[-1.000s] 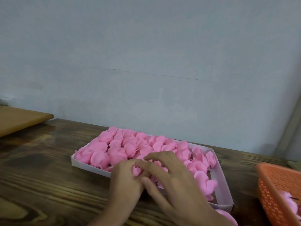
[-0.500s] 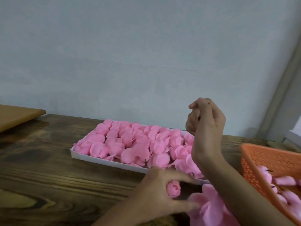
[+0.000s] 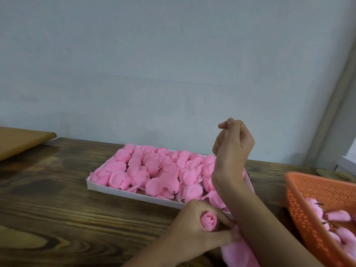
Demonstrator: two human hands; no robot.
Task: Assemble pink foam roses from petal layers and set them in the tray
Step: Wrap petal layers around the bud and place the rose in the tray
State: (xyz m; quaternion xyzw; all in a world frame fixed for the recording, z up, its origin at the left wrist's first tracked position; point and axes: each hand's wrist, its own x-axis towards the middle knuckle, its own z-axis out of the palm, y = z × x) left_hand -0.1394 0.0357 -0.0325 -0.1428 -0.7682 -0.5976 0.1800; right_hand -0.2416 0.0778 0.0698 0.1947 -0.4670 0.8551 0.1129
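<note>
The left hand (image 3: pixel 192 228) is curled round a small pink rosebud (image 3: pixel 209 221). The fingers wrap its lower half and the rolled tip shows above them, just in front of the near right corner of the tray (image 3: pixel 134 193). The right hand (image 3: pixel 234 145) is raised above the right end of the tray with its fingers curled and the thumb pressed to a fingertip. If it pinches anything, that thing is too thin to see.

The bud looks very light and soft, and a hard squeeze would likely crush or unroll it. It is best held low, round the base, leaving the petal edges free. Loose petal layers (image 3: pixel 238 254) lie on the desk (image 3: pixel 57 209) under the right forearm, and these too look thin and easy to crease.

The tray is packed with finished roses (image 3: pixel 154 170). At the right an orange basket (image 3: pixel 300 191) holds more pink pieces (image 3: pixel 339 216), and a lighter wooden board (image 3: pixel 19 139) lies at the far left.

A second ago both hands worked close together over the near edge of the tray. Half a second ago the right hand was already lifted and the left hand already held the bud. Since then the pose has hardly changed, apart from the left hand's fingers closing a little more round the bud.
</note>
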